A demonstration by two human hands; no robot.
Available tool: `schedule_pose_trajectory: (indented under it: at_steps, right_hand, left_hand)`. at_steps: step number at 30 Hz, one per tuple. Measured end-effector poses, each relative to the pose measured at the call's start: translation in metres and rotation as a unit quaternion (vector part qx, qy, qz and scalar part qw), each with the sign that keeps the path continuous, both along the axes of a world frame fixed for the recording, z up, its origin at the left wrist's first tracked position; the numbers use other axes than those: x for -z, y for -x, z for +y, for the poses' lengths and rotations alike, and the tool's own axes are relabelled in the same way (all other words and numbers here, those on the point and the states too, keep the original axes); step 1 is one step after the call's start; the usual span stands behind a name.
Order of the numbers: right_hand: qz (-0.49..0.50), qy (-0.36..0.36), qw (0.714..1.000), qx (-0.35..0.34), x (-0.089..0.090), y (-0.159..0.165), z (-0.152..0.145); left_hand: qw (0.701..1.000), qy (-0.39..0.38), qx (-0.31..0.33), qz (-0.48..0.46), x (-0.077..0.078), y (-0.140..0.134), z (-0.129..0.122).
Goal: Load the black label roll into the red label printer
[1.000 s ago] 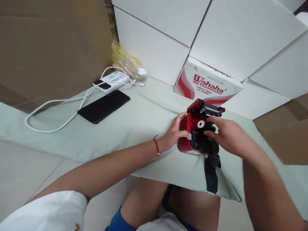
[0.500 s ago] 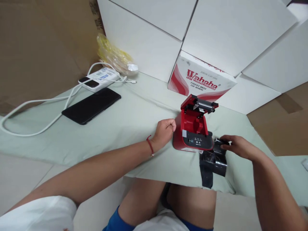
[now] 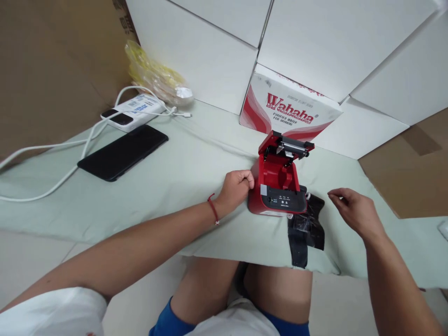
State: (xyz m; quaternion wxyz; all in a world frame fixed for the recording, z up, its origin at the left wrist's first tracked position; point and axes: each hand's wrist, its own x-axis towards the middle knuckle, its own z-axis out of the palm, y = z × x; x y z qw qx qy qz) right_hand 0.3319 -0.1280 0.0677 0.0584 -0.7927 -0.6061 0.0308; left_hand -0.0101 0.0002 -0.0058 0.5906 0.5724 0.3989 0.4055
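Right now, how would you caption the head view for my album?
A red portable printer stands open, a fisted left hand at its side, the right hand apart from black film.

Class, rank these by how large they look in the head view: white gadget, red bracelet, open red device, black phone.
1. Open red device
2. Black phone
3. White gadget
4. Red bracelet

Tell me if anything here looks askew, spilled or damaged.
The black film-like material beside the red device looks untidy: it lies wrinkled and overlapping, with one strip running to the front edge of the green cloth. The device's lid stands open. I see no spill or obvious damage.
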Motion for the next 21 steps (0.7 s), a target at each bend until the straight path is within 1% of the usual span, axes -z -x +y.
schedule_pose_trajectory:
  at_steps: [1,3,6,8,10,13,15,17,19,21]
  right_hand:
    - [-0.006,-0.029,1.000,-0.003,0.002,0.003,-0.006]
    - [-0.024,-0.084,0.996,-0.033,0.010,0.009,-0.016]
    - [-0.062,-0.137,0.984,-0.094,0.032,0.018,-0.023]
    - [-0.080,-0.154,0.978,-0.112,0.049,0.020,-0.023]
    - [-0.087,-0.157,0.978,-0.110,0.063,0.019,-0.020]
    - [-0.080,-0.152,0.980,-0.100,0.074,0.012,-0.010]
    - [-0.071,-0.143,0.982,-0.103,0.073,0.008,0.001]
    - [-0.065,-0.131,0.983,-0.111,0.065,0.006,0.010]
    - [-0.060,-0.122,0.984,-0.117,0.049,0.007,0.012]
    - [-0.055,-0.119,0.984,-0.122,0.024,0.007,0.003]
  left_hand:
    - [1.000,-0.002,-0.001,0.002,0.000,0.000,0.000]
    - [1.000,-0.004,-0.002,0.006,-0.001,0.000,0.000]
    - [1.000,0.000,0.000,0.008,-0.003,0.000,-0.001]
    - [1.000,0.005,0.000,0.007,-0.003,0.000,-0.001]
    - [1.000,0.008,0.002,0.006,-0.004,0.000,-0.001]
    - [1.000,0.005,0.006,0.007,-0.002,0.000,0.000]
    - [1.000,0.004,0.010,0.010,0.000,0.000,0.000]
    - [1.000,-0.011,0.007,0.014,0.002,0.000,0.000]
    - [0.997,-0.068,-0.016,0.019,0.003,0.001,-0.001]
    - [0.987,-0.153,-0.050,0.021,0.002,0.002,-0.002]
